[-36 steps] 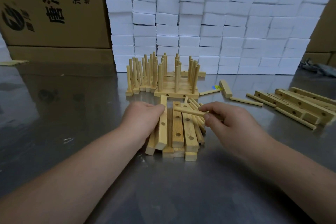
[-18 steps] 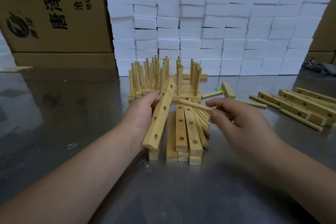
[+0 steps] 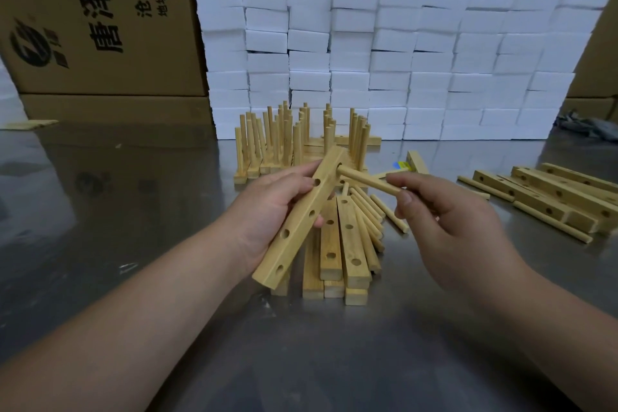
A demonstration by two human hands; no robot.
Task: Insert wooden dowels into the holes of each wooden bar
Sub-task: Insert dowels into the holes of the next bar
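Observation:
My left hand (image 3: 267,211) grips a wooden bar (image 3: 302,217) with several holes, lifted and tilted above the table. My right hand (image 3: 444,221) pinches a wooden dowel (image 3: 366,179) whose far tip sits at the bar's topmost hole. Under the hands lies a stack of drilled bars (image 3: 337,257) with loose dowels (image 3: 371,217) leaning on its right side. Behind them stand finished bars with upright dowels (image 3: 301,144).
More bars and dowels (image 3: 551,201) lie at the right on the shiny metal table (image 3: 100,211). A wall of white foam blocks (image 3: 401,60) and cardboard boxes (image 3: 93,20) close off the back. A short bar with a coloured sticker (image 3: 414,162) lies mid-right.
My left hand picked the bar off the stack and raised it tilted. My right hand brought the dowel left until its tip met the bar's top hole.

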